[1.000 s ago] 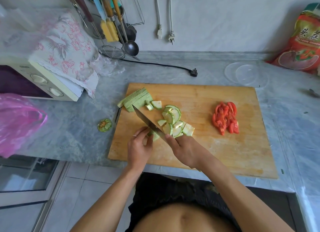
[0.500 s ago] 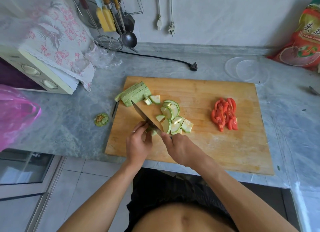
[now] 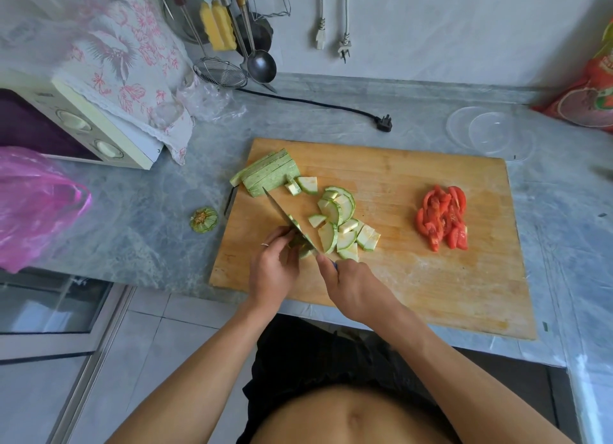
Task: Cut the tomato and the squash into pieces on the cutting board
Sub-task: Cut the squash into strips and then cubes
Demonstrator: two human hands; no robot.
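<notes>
A wooden cutting board (image 3: 414, 277) lies on the grey counter. Red tomato slices (image 3: 442, 221) are piled at its right. A stack of long squash slabs (image 3: 270, 177) rests at its far left corner, and cut squash pieces (image 3: 341, 224) are scattered in the middle. My left hand (image 3: 272, 271) pins a small squash piece (image 3: 300, 244) near the board's front left. My right hand (image 3: 351, 284) grips a knife (image 3: 288, 219) whose blade angles away to the left, across that piece.
A squash stem end (image 3: 203, 219) lies on the counter left of the board. A toaster oven (image 3: 66, 125) under a floral cloth and a pink bag (image 3: 36, 204) stand at left. Clear lids (image 3: 487, 133), a plug (image 3: 384, 123) and a red sack (image 3: 590, 91) sit behind.
The knife has kept working through the squash piece under my left hand; both hands stay in the same spot on the board. The camera has shifted slightly.
</notes>
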